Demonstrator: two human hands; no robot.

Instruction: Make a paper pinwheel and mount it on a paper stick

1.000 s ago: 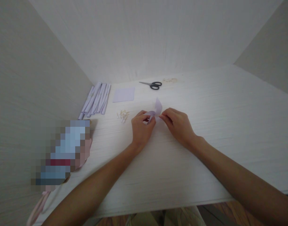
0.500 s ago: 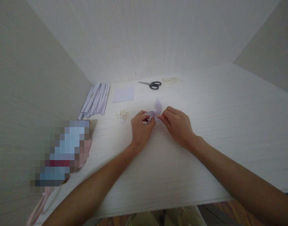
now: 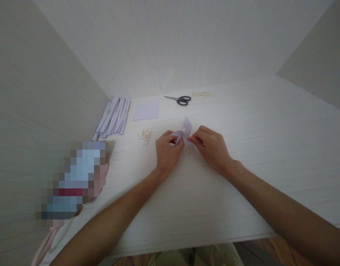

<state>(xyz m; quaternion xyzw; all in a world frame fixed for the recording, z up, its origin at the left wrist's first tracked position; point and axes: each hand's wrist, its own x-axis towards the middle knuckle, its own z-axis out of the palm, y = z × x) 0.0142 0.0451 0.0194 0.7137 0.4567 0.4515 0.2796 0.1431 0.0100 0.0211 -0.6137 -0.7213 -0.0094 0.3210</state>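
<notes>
A small folded piece of lilac paper point(image 3: 185, 128) is pinched between both hands at the middle of the white table point(image 3: 255, 147). My left hand point(image 3: 167, 151) grips its left part with thumb and fingers. My right hand point(image 3: 210, 147) pinches its right side with the fingertips. One flap of the paper stands up above the fingers. The lower part of the paper is hidden by my fingers.
A row of rolled lilac paper strips point(image 3: 113, 116) lies at the back left beside a flat lilac square sheet point(image 3: 146, 111). Small pale pegs point(image 3: 145, 136) lie left of my hands. Black scissors point(image 3: 179, 99) rest at the back. A blurred object point(image 3: 72, 181) sits at the left.
</notes>
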